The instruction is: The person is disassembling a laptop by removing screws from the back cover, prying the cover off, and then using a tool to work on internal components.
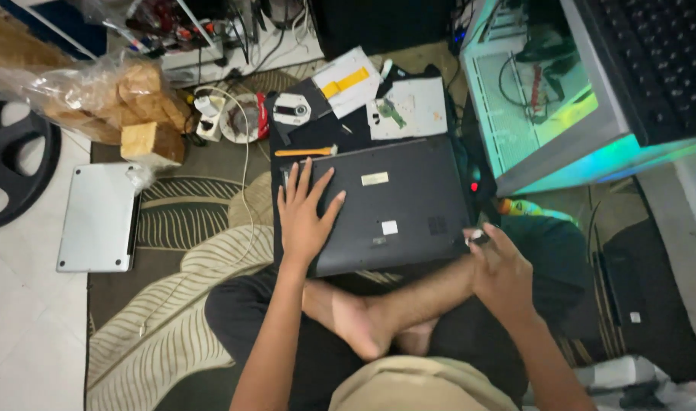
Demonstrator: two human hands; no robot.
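Laptop point(394, 202) work from a cross-legged seat on the patterned rug point(181, 304): I see the dark machine lying bottom-up at the centre of the frame, its underside facing me. My left hand point(302, 217) rests flat on its left part, fingers point(306, 179) spread apart and holding nothing. My right hand point(500, 266) sits at the laptop's lower right corner, fingers pinched together on a small pale tool or part point(477, 237); I cannot tell which. To do this well, I judge the flat palm should press steadily so the case does not slide while the right hand works at the corner. An orange-handled tool point(306, 151) lies just above the laptop's upper left corner. A silver laptop point(98, 217) lies well apart at the left, and a lit computer case point(538, 114) stands at the upper right.
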